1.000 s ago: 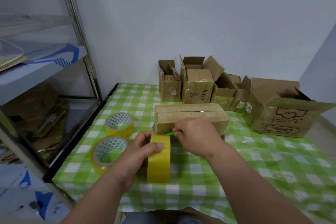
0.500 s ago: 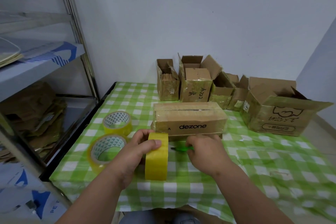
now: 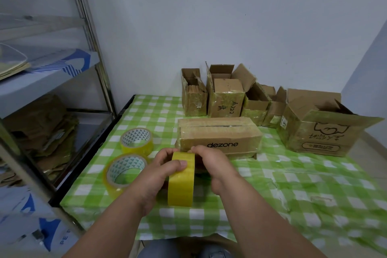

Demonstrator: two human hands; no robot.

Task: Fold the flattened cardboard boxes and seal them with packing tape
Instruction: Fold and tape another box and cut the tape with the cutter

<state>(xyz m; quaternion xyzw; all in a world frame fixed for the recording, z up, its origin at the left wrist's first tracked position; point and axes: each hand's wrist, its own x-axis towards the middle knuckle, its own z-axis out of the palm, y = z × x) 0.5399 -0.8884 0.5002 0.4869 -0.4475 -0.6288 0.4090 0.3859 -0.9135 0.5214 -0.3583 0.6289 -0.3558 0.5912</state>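
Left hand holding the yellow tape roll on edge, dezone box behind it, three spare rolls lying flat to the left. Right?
Not quite: the head view shows two spare rolls lying flat to the left, not three. The rest holds: the left hand grips the yellow tape roll on edge, with the dezone box behind it.

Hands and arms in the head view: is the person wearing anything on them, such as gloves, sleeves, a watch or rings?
Nothing is worn. The left hand and right hand are bare, with no gloves and no rings that can be made out. Both forearms are bare up to the bottom edge of the frame: no sleeves, cuffs, watch, wristband or markings show. Any sleeve higher up would be out of view.
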